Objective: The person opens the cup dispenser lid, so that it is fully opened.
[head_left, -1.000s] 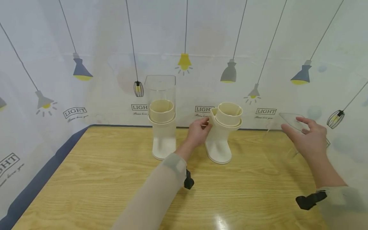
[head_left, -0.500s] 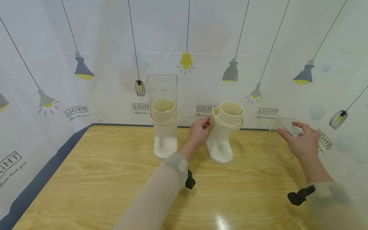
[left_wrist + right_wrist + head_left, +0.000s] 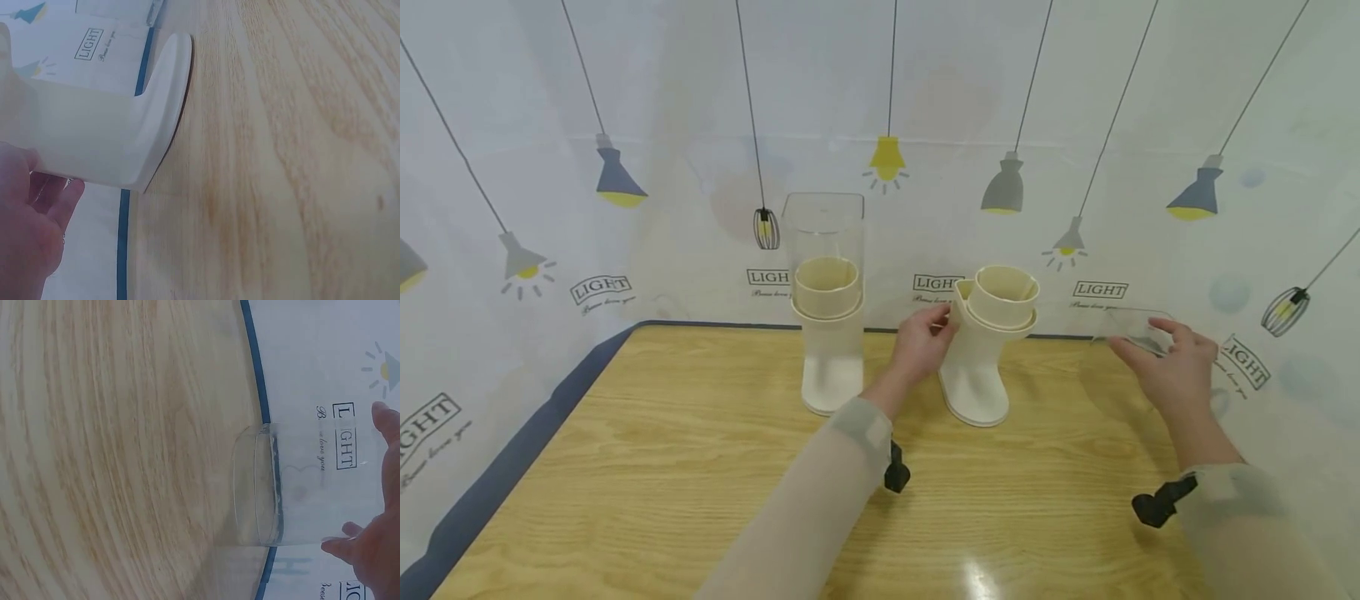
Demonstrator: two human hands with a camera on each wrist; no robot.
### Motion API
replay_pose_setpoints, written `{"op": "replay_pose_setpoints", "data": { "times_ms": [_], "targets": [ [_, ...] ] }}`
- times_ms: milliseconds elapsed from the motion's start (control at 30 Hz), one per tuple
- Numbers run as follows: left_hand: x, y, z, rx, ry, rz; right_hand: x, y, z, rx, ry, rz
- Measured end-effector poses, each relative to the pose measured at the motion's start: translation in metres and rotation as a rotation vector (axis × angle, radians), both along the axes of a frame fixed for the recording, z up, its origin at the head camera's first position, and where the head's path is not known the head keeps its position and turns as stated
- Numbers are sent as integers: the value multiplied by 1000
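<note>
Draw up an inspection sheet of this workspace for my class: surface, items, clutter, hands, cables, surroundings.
Surface: wooden table, with glare near the front.
Items: left stand, cream, with a clear container rising from its top; right stand, also cream, without one; second container, clear, to its right.
Clutter: nothing seen.
Hands: left hand grips the right stand; right hand grips the second container.
Cables: nothing seen; the lamp cords are only printed.
Surroundings: white curtain behind, printed with lamps.

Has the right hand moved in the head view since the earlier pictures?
Yes, leftward. The right hand, holding the clear container, mostly hid the far-right printed LIGHT label earlier; now it sits left of that label, which mostly shows.
</note>
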State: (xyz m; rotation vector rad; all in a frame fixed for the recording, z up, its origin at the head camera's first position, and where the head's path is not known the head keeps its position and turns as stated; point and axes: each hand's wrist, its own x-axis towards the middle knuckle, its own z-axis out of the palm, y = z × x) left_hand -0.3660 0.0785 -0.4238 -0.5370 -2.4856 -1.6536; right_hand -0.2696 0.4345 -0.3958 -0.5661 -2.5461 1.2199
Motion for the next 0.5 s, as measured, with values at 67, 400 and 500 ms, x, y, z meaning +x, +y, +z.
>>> {"op": "replay_pose_setpoints", "data": {
  "times_ms": [67, 400, 500],
  "targets": [
    [0, 1, 1, -1, -10, -1, -1, 1, -1, 3, -7, 9],
    [-5, 1, 0, -7, -20, 14, -8, 0, -5, 19, -38, 19],
    [-6, 2, 0, -8, -27, 7, -7, 0, -7, 41, -47, 7]
  ]
}}
